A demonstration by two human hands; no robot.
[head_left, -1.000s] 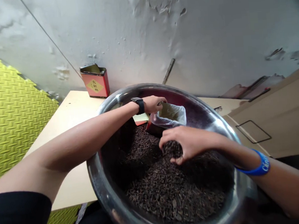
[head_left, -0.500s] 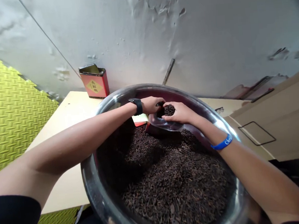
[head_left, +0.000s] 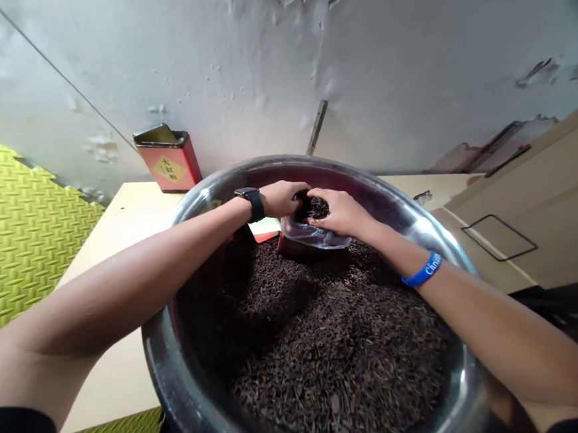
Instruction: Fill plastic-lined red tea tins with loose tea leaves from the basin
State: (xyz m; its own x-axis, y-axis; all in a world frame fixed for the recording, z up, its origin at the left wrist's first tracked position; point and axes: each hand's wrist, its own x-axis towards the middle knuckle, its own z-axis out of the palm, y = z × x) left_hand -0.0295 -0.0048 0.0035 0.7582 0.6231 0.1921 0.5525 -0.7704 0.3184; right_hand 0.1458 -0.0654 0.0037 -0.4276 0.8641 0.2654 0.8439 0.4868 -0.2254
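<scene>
A large steel basin (head_left: 161, 360) holds a bed of dark loose tea leaves (head_left: 341, 366). Toward its far side a clear plastic bag (head_left: 320, 235) sticks out of a reddish container (head_left: 287, 248) resting on the tea. My left hand (head_left: 280, 198), below a black watch, has its fingers curled at the bag's mouth; its fingertips are partly hidden. My right hand (head_left: 343, 213) is cupped round a clump of dark tea leaves (head_left: 317, 207) at the bag's opening, thumb on the near side. A blue wristband (head_left: 423, 270) circles the right wrist.
A red tea tin (head_left: 169, 162) with a tilted lid stands on the pale table (head_left: 115, 240) beyond the basin's left rim. Behind rises a peeling grey wall (head_left: 257, 65). Glasses (head_left: 422, 197) and a cardboard box (head_left: 537, 190) are at the right; yellow foam mats (head_left: 13, 218) lie left.
The whole view has shifted slightly, moving the basin and tin leftward in the picture. Both hands stay together at the bag's mouth, and the clump by the right hand looks flatter.
</scene>
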